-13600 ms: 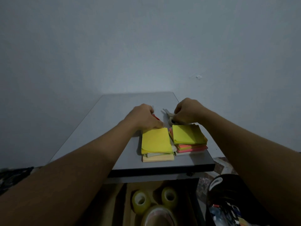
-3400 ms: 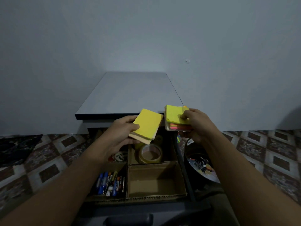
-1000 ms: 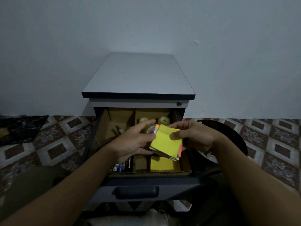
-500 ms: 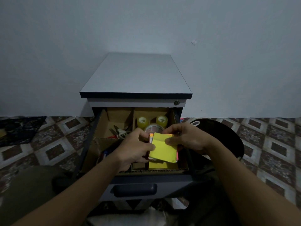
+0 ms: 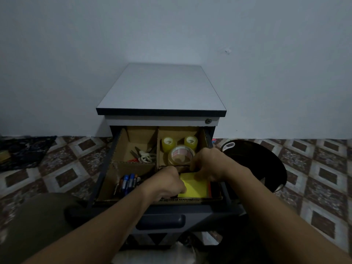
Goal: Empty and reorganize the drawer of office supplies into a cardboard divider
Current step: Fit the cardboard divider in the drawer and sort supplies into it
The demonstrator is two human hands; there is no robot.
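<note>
The open drawer [image 5: 162,210] of a small cabinet holds a cardboard divider [image 5: 133,165] with four compartments. Yellow sticky notes [image 5: 196,187] lie in the near right compartment. My left hand [image 5: 167,182] grips their left edge and my right hand [image 5: 207,164] grips their far right edge, both reaching down into that compartment. Tape rolls [image 5: 180,150] fill the far right compartment, scissors [image 5: 143,155] the far left, markers [image 5: 128,183] the near left.
The grey cabinet top [image 5: 162,88] is bare. A black round bin [image 5: 255,164] stands on the tiled floor right of the drawer. My knee [image 5: 34,221] is at the lower left. A wall rises behind the cabinet.
Both hands have lowered the sticky notes from above the drawer down into the near right compartment, onto the yellow stack lying there.
</note>
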